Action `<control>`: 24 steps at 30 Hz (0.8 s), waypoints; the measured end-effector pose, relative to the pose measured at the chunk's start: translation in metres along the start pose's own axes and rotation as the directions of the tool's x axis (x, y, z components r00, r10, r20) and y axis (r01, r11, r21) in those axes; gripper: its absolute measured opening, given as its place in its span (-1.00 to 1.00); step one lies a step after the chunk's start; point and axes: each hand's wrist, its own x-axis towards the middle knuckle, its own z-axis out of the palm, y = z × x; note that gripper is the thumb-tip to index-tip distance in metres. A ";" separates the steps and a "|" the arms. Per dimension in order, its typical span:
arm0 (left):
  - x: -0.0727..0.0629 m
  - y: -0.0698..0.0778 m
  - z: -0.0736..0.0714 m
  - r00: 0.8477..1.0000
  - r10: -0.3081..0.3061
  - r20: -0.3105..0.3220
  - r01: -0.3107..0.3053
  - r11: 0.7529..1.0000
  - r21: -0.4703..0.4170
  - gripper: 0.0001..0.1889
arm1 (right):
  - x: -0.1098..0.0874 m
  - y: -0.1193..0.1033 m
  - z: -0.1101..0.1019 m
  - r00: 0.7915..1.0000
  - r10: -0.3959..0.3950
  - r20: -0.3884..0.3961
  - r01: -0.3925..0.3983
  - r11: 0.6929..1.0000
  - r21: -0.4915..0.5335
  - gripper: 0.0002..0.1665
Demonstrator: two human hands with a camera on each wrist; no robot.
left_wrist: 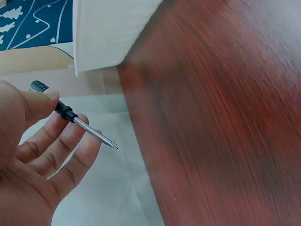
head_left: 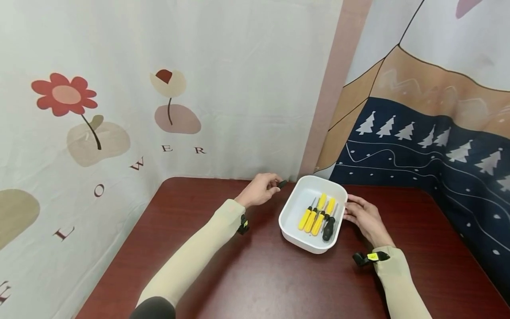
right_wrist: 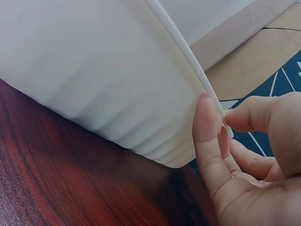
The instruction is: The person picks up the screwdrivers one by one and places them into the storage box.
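Observation:
My left hand [head_left: 260, 189] pinches a small Phillips screwdriver [left_wrist: 89, 127] by its black handle, just left of a white plastic tub [head_left: 288, 201]. In the left wrist view its bare metal shaft points away from the fingers. The tub's rim is held at the right side by my right hand [head_left: 366, 217], between thumb and fingers, as the right wrist view shows. Inside the tub lie several yellow-handled screwdrivers [head_left: 304, 219] side by side, some facing opposite ways. A black-handled screwdriver [head_left: 328, 229] lies at their right.
The tub is on a dark red wood-grain table [head_left: 255, 274], near its far edge. Behind the table hangs a pale curtain [head_left: 247, 88] with printed flowers. To the right is a dark blue printed cloth [head_left: 398, 155] with white trees.

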 end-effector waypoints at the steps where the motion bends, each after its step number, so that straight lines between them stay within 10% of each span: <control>1: 0.000 0.002 0.000 1.000 -0.008 0.000 0.008 1.000 -0.010 -0.78 | 0.000 0.000 0.000 1.000 0.002 0.000 -0.002 1.000 -0.002 -0.28; 24: 0.005 0.042 0.001 0.993 -0.116 0.003 0.115 0.983 -0.142 -0.78 | -0.001 0.000 -0.001 1.000 0.004 0.013 -0.004 1.000 0.013 -0.32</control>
